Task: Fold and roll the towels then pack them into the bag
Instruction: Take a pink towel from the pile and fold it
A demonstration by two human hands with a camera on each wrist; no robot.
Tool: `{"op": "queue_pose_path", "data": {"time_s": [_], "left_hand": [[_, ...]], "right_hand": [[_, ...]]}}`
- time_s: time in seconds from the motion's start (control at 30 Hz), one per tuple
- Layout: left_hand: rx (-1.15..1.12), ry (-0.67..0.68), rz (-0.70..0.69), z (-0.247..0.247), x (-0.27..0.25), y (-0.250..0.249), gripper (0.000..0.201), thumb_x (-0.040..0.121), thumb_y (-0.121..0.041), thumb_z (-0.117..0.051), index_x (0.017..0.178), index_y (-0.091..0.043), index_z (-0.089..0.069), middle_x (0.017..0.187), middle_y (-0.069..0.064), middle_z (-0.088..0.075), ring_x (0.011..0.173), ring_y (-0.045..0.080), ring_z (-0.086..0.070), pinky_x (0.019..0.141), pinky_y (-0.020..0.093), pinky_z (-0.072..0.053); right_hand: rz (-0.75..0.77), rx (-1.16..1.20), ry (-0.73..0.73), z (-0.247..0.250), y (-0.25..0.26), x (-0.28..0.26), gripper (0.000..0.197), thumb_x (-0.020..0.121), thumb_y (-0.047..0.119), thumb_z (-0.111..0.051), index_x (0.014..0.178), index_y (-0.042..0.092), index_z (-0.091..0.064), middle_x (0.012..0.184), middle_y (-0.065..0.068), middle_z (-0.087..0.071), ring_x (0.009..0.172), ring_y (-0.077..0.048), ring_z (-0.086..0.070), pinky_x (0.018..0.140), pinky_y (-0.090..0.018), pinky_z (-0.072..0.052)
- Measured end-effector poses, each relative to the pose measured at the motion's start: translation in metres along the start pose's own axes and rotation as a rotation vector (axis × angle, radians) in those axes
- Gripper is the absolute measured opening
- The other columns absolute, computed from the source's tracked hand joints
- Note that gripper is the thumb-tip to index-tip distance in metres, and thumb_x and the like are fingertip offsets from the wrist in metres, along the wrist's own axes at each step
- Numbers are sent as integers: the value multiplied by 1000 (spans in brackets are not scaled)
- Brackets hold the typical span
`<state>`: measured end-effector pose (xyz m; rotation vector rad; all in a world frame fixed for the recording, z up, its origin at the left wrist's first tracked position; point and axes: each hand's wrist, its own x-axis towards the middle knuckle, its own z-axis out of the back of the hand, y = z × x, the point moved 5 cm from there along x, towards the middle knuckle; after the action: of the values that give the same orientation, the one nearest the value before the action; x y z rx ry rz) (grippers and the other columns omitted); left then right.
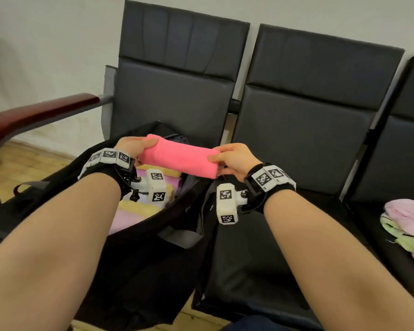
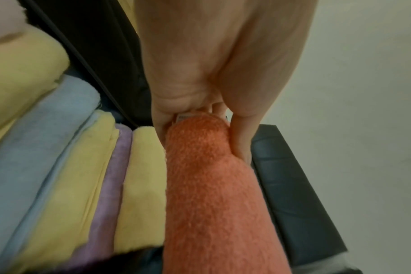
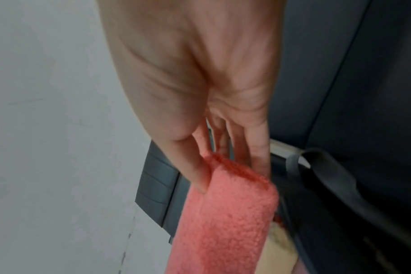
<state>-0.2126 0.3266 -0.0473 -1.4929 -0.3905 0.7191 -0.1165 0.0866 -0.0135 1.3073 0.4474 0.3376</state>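
Pink roll (image 1: 179,156) held level over the open bag (image 1: 153,225), one hand per end. Left hand (image 1: 129,146) fingers (image 2: 241,140) clamped on the left end, right hand (image 1: 237,158) fingers (image 3: 197,172) pinching the right end. Bag sits on the left seat (image 1: 170,96), mouth up. Rolled towels (image 2: 87,166) in yellow, blue and purple are already packed side by side under the roll. Bag strap (image 3: 340,178) hangs just beside the right hand. Loose towel pile (image 1: 406,225) on the far right seat, well apart. Red armrest (image 1: 34,115) left of the bag.
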Motion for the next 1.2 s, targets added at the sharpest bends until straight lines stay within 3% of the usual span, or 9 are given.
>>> {"op": "queue_pose_path", "data": {"time_s": [0.17, 0.3, 0.4, 0.53, 0.67, 0.8, 0.87, 1.03, 1.2], "left_hand": [[30, -75, 71, 41, 44, 24, 35, 86, -30, -70, 116, -12, -66, 100, 19, -65, 92, 32, -64, 89, 46, -51], [169, -110, 197, 61, 67, 50, 53, 89, -37, -64, 128, -1, -55, 127, 21, -56, 119, 36, -54, 103, 48, -42], [310, -131, 203, 65, 77, 64, 63, 91, -43, -59, 132, 4, -50, 133, 24, -52, 124, 37, -50, 105, 46, -40], [290, -119, 175, 63, 88, 75, 54, 88, -34, -66, 129, -1, -55, 131, 22, -55, 121, 36, -53, 102, 45, -44], [293, -122, 184, 59, 97, 76, 51, 91, -36, -61, 130, -4, -55, 132, 23, -54, 123, 39, -49, 105, 49, -40], [217, -126, 138, 56, 110, 80, 43, 89, -27, -66, 127, -9, -58, 130, 23, -55, 123, 39, -50, 106, 51, -39], [227, -126, 126, 54, 114, 83, 43, 90, -27, -65, 128, -10, -57, 131, 22, -55, 123, 39, -49, 105, 51, -40], [329, -110, 89, 52, 113, 87, 43, 91, -34, -63, 129, -15, -55, 130, 18, -55, 120, 38, -51, 93, 48, -46], [536, -171, 59, 52, 106, 73, 47, 92, -34, -61, 129, -7, -56, 130, 17, -57, 121, 35, -51, 103, 38, -37]], "right_hand": [[-155, -29, 50, -55, -18, 50, 15, 78, -10, -68, 86, 2, -66, 96, -19, -65, 93, -32, -64, 79, -49, -56], [-254, -121, 105, -87, -44, 69, 24, 75, -5, -72, 98, -8, -63, 93, -22, -67, 89, -34, -68, 76, -50, -57], [-265, -197, 108, -101, -58, 80, 28, 71, -3, -75, 96, -9, -63, 97, -24, -69, 88, -37, -69, 77, -55, -57], [-242, -254, 91, -109, -62, 93, 35, 69, -1, -78, 100, -9, -64, 98, -22, -69, 89, -37, -69, 79, -55, -57], [-189, -254, 104, -111, -62, 104, 38, 78, 0, -71, 115, -1, -63, 94, -10, -64, 87, -24, -64, 86, -44, -56], [-154, -314, 34, -110, -64, 115, 14, 71, -5, -77, 78, 1, -67, 89, -16, -64, 94, -34, -66, 85, -49, -56], [-167, -314, 51, -110, -69, 120, 17, 73, -4, -76, 73, 7, -64, 86, -13, -64, 91, -31, -66, 84, -47, -57], [-184, -257, 75, -109, -86, 123, 22, 79, -1, -70, 100, 6, -66, 80, -5, -61, 82, -23, -62, 85, -40, -57], [-217, -346, 99, -115, -77, 117, 39, 80, 8, -72, 117, 3, -62, 98, -9, -63, 91, -24, -63, 88, -43, -56]]}}
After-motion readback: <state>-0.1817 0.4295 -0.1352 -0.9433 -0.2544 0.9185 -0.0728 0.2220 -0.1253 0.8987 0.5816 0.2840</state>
